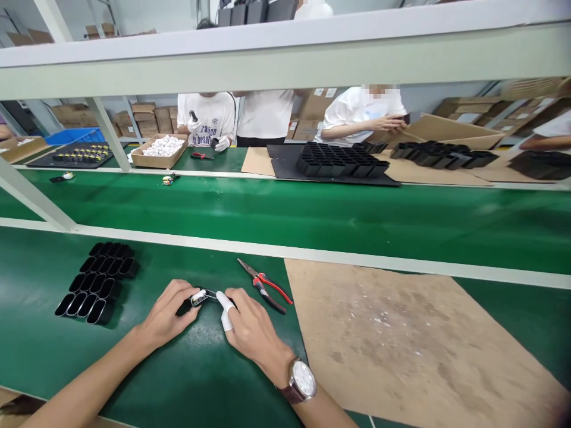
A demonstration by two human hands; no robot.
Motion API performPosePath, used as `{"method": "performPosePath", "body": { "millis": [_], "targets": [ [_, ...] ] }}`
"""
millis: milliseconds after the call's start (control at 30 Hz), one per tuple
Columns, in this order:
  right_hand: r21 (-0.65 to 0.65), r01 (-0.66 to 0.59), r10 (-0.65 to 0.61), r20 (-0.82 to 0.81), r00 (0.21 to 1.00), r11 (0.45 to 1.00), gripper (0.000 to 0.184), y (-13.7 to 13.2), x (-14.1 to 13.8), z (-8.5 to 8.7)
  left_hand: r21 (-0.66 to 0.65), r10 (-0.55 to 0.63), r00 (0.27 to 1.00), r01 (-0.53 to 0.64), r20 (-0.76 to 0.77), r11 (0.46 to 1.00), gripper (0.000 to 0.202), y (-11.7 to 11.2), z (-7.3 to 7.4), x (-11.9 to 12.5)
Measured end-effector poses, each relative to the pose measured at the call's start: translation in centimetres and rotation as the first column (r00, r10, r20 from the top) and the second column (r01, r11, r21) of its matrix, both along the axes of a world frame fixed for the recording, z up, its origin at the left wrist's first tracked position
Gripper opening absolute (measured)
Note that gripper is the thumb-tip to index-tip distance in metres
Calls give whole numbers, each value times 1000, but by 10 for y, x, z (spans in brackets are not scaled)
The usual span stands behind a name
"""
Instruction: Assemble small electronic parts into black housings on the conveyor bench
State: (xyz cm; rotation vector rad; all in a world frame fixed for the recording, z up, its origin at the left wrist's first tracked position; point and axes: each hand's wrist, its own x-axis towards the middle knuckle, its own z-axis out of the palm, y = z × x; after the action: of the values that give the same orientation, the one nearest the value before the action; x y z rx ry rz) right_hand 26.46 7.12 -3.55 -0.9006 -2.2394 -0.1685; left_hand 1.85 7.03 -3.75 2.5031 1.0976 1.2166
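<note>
Near the front of the green bench, my left hand (168, 313) is closed around a small black casing (184, 307). A white part (198, 297) shows at the casing's open end, which faces right. My right hand (253, 329), with white covers on its thumb and forefinger and a watch at the wrist, pinches what look like tweezers (211, 294). Their thin prongs reach to the casing's open end; the grip end is mostly hidden by the fingers. Beyond my right hand lie long-nose pliers (264, 284) with red and black handles.
Several black oval casings (91, 284) stand in rows at the left. A stained cardboard sheet (379, 315) covers the bench at right. Past a pale rail (250, 247) runs a green belt (285, 205) carrying small parts. Co-workers handle black pieces opposite, beneath an overhead beam (285, 59).
</note>
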Motion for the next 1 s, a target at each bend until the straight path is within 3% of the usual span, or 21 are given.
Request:
{"method": "performPosePath", "body": {
  "millis": [500,767,1000],
  "targets": [
    [-3,29,-29,109,994,1000,28,-11,-10,-4,2,-9,997,9,-73,1000,48,-1,-6,-3],
    [24,73,-75,101,992,997,30,-3,-1,0,20,56,997,-55,-50,998,42,2,-2,-3],
    [-22,161,-154,185,970,987,34,11,6,-11,-111,72,997,-68,30,992,28,1,1,-2]
  ]
}}
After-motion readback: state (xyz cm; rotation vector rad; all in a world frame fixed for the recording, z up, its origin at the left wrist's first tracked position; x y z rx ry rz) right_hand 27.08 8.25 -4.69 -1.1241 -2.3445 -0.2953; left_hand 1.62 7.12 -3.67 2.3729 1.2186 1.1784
